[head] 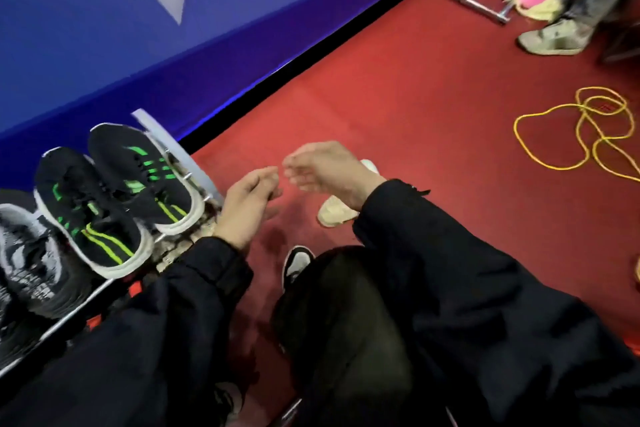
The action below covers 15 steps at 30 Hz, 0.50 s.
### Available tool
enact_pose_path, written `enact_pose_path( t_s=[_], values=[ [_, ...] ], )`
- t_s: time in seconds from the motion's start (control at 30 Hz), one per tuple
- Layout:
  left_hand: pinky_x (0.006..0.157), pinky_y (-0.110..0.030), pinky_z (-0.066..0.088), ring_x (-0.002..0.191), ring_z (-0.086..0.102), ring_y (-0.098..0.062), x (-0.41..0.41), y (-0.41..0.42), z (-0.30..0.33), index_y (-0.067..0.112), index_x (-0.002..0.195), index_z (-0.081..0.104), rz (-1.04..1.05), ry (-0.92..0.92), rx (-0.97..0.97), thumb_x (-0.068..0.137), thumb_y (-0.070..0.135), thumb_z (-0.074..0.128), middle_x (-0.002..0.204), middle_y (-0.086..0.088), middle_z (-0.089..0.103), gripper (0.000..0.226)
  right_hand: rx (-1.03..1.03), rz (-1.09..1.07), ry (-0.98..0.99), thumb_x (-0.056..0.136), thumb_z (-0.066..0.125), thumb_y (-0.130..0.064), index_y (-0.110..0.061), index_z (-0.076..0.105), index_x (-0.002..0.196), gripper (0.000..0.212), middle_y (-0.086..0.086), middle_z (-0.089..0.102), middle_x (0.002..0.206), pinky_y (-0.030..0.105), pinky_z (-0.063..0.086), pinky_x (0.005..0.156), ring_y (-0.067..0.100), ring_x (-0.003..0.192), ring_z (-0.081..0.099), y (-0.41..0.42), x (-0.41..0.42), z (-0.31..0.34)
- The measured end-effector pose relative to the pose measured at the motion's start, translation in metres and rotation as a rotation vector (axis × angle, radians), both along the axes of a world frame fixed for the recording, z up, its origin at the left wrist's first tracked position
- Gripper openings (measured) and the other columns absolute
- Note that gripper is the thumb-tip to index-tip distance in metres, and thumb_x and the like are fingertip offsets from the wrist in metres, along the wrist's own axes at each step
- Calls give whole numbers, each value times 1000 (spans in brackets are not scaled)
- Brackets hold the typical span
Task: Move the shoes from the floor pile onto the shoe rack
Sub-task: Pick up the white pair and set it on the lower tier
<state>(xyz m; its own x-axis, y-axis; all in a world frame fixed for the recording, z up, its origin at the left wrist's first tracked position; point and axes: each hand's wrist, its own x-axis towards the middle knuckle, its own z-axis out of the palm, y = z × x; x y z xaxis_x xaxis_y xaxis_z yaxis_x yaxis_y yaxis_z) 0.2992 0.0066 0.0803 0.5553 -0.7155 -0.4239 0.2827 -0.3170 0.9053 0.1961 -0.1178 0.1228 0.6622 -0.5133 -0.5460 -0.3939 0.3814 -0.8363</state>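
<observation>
**Empty hands over red carpet, shoes on the rack**

The floor is a red carpet (415, 87) that runs up to a blue wall panel (86, 28) with a pale shape printed on it; a dark strip marks the join between the two. At the left stands the shoe rack (180, 152), its pale end piece and metal rails showing. On its top tier sit two black sneakers with green stripes (138, 173), side by side and touching, and next to them a grey-and-black knit shoe (31, 253). Lower tiers hold darker shapes too hidden to identify.

The left hand (247, 204) hangs just beside the rack's end, fingers loosely curled, holding nothing. The right hand (329, 168) is blurred, fingers spread and relaxed, also empty; the fingertips of the two hands nearly meet. Both arms wear black sleeves. Below the right wrist a cream shoe (337, 213) lies on the carpet, partly covered by the arm. A black-and-white shoe (296, 262) peeks out by the person's dark trouser leg.

Farther off, a yellow cord (585, 132) loops on the carpet, a metal frame (467, 0) carries pink and purple cloth, and another person's leg and pale sneaker (550, 38) stand at the top right
</observation>
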Motion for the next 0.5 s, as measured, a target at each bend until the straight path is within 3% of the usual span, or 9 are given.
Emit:
enact_pose_path(
  t_s=[0.03, 0.1, 0.2, 0.3, 0.4, 0.5],
  values=[
    [55, -20, 51, 76, 59, -13, -9, -17, 4, 28, 103, 66, -32, -9, -8, 97, 22, 55, 93, 0, 63, 14, 1, -93, -27, 95, 62, -10, -9, 66, 100, 6, 12, 67, 91, 22, 49, 59, 15, 67, 60, -16, -21, -2],
    [74, -29, 55, 95, 66, -15, -28, -44, -2, 32, 107, 68, -108, -21, 15, 94, 28, 59, 105, 6, 68, 16, -27, -268, -17, 96, 60, -10, -8, 65, 98, 5, 10, 66, 87, 25, 48, 61, 14, 64, 58, -40, -67, -22],
    [93, -36, 54, 108, 65, -14, -53, -71, -20, 25, 123, 65, -205, -4, 90, 96, 28, 58, 118, 7, 67, 28, -146, -412, 217, 96, 56, -16, -9, 63, 85, 15, 12, 68, 81, 34, 47, 65, 18, 66, 59, -53, -128, -83],
    [87, -32, 54, 97, 64, -14, -70, -80, -46, 11, 131, 59, -220, 29, 166, 98, 17, 56, 103, 4, 67, 34, -229, -375, 484, 88, 53, -33, -13, 65, 79, 25, 12, 74, 83, 42, 59, 75, 26, 74, 70, -46, -163, -159],
    [77, -27, 52, 90, 63, -13, -68, -69, -77, 13, 121, 64, -213, 82, 213, 96, 13, 58, 89, 6, 69, 25, -246, -267, 617, 87, 50, -31, -24, 66, 83, 18, 2, 75, 89, 42, 57, 84, 29, 89, 72, -34, -165, -212],
    [87, -31, 54, 110, 63, -17, -55, -54, -103, 20, 124, 63, -334, 26, 279, 97, 16, 57, 113, 3, 68, 27, -415, -45, 705, 91, 52, -25, -25, 70, 107, 24, 5, 70, 114, 34, 53, 87, 30, 102, 68, -26, -145, -244]
  ],
)
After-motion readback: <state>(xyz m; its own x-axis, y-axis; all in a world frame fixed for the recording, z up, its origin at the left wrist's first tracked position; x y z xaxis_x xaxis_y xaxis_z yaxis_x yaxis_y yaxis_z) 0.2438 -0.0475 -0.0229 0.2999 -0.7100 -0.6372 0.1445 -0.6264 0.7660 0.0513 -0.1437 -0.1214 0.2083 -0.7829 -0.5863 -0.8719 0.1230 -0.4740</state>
